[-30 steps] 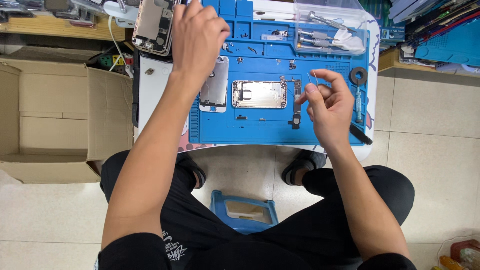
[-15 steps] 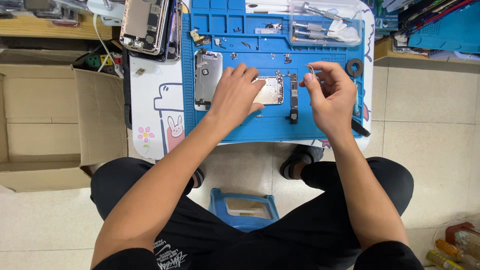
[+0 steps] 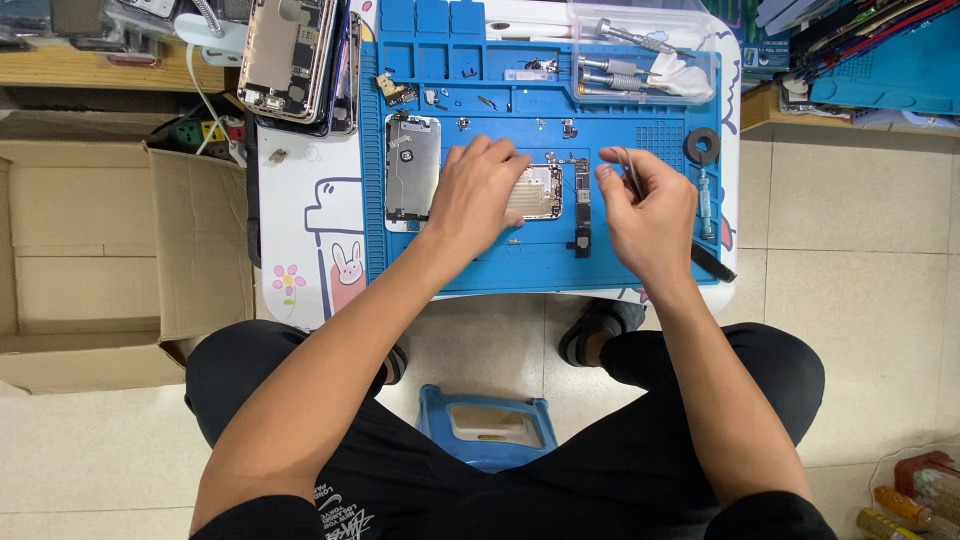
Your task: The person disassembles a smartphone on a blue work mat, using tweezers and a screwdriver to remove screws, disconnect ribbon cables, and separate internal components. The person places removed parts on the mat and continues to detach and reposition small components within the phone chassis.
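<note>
Tweezers (image 3: 633, 175), thin and metallic, sit pinched between the closed fingertips of the right hand (image 3: 650, 215), just beside a dark logic board strip (image 3: 582, 205). Left hand (image 3: 478, 195) lies flat, fingers spread, on a silver phone housing (image 3: 537, 190) at the blue repair mat's (image 3: 640, 265) centre.

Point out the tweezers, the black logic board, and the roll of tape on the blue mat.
tweezers (image 3: 632, 176), head view, mid-shaft.
black logic board (image 3: 582, 205), head view, centre.
roll of tape (image 3: 702, 146), head view, ring's left edge.

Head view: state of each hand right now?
Left hand: open, fingers resting on the silver metal plate on the blue mat.
Right hand: closed, pinching thin tweezers.
</note>
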